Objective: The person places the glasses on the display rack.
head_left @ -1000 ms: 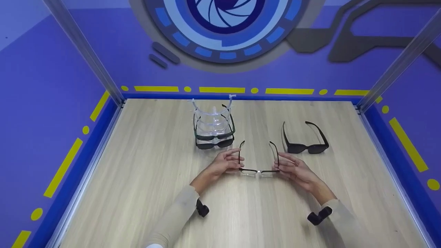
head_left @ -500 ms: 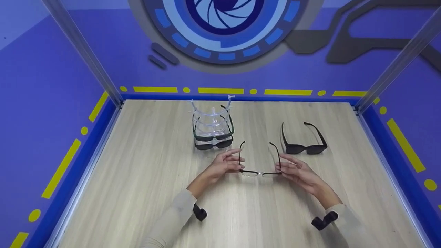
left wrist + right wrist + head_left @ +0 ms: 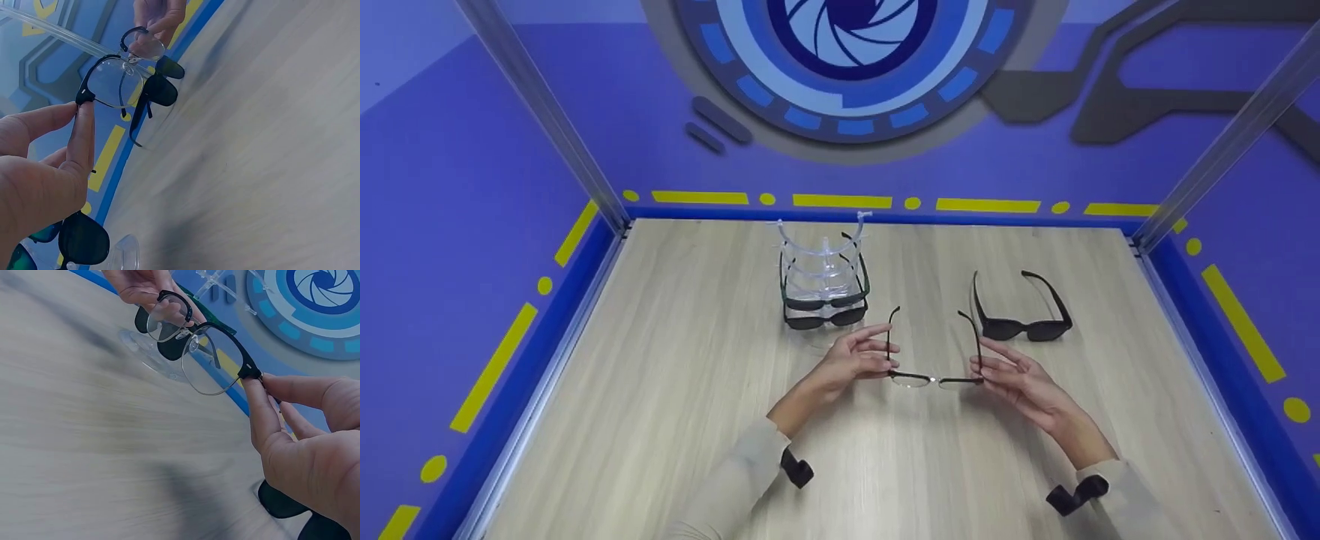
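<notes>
A pair of clear-lensed eyeglasses (image 3: pixel 934 379) with a black upper rim is held above the table between both hands, temples spread and pointing away. My left hand (image 3: pixel 847 361) pinches the frame near its left hinge, as the left wrist view shows with the clear lens (image 3: pixel 115 82) beyond the fingertips. At the opposite hinge, my right hand (image 3: pixel 1024 382) pinches the other side; the right wrist view has that black corner (image 3: pixel 249 370) between thumb and finger. Both lower rims are thin metal.
Behind the left hand stands a clear display stand (image 3: pixel 826 262) bearing dark sunglasses (image 3: pixel 825 318) and green-framed sunglasses (image 3: pixel 805 304). Black sunglasses (image 3: pixel 1026 328) lie unfolded on the wooden table (image 3: pixel 660 360), just beyond the right hand. Blue panels (image 3: pixel 435 225) enclose the table's sides and back.
Both hands and the eyeglasses have shifted slightly to the right in the head view, the right hand also a little nearer. The grip on both hinges stays the same.
</notes>
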{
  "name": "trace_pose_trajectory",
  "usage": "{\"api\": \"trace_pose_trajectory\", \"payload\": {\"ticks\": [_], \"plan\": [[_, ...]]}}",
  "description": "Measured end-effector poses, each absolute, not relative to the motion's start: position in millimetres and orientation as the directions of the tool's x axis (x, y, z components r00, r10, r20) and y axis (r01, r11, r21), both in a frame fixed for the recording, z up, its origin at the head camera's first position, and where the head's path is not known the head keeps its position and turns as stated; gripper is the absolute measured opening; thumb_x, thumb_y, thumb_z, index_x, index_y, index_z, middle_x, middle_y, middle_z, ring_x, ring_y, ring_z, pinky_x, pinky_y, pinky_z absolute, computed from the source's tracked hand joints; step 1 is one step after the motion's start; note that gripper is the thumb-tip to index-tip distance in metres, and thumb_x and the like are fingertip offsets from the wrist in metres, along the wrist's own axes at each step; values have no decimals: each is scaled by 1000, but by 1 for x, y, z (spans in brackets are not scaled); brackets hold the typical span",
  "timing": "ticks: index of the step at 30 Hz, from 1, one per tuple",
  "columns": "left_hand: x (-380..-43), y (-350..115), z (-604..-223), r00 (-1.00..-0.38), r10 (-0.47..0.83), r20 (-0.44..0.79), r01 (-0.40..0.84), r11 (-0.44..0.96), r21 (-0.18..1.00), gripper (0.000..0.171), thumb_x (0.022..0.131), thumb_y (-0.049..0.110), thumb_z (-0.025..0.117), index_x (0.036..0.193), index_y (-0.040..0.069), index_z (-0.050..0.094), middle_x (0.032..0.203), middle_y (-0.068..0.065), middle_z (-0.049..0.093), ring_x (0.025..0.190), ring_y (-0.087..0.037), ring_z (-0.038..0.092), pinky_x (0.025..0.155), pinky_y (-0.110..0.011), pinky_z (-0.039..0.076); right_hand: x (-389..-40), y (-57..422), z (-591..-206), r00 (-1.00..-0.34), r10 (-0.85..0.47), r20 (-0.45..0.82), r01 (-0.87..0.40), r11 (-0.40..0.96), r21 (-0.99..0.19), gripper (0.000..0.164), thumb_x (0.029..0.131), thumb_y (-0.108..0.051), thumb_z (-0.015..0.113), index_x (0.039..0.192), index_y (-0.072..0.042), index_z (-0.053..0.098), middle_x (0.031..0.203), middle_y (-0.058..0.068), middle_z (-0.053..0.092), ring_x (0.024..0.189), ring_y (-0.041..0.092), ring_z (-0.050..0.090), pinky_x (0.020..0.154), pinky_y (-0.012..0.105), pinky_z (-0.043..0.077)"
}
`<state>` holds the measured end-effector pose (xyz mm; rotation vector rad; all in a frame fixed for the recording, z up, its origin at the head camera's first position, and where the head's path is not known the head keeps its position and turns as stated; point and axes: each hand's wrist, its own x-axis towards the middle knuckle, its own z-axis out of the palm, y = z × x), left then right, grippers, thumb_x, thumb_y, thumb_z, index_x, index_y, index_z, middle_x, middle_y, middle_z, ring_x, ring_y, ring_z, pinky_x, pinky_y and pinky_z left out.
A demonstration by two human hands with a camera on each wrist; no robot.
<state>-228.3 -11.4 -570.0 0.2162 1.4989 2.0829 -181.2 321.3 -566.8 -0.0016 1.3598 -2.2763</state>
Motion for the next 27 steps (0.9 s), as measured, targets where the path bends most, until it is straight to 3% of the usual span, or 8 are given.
{"api": "trace_pose_trajectory", "payload": {"ticks": [13,27], "plan": [[-221,-15,-550,-827,538,-163,-335,-238,912,71,89,-11,65,155,3,40,126,-11,70,96,-13,74,90,-28,62,-173,322,-548,-869,-457,-190,414,-461,-785,54,102,15,41,141,-19,58,124,5,71,116,15,70,95,21,58],[-215,-19,-535,-840,528,-124,-302,-265,916,69,90,-9,67,154,5,44,126,-9,70,98,-13,74,91,-29,62,-174,319,-535,-864,-496,-87,380,-528,-759,58,102,19,33,144,-14,54,128,10,69,117,18,70,103,24,55]]}}
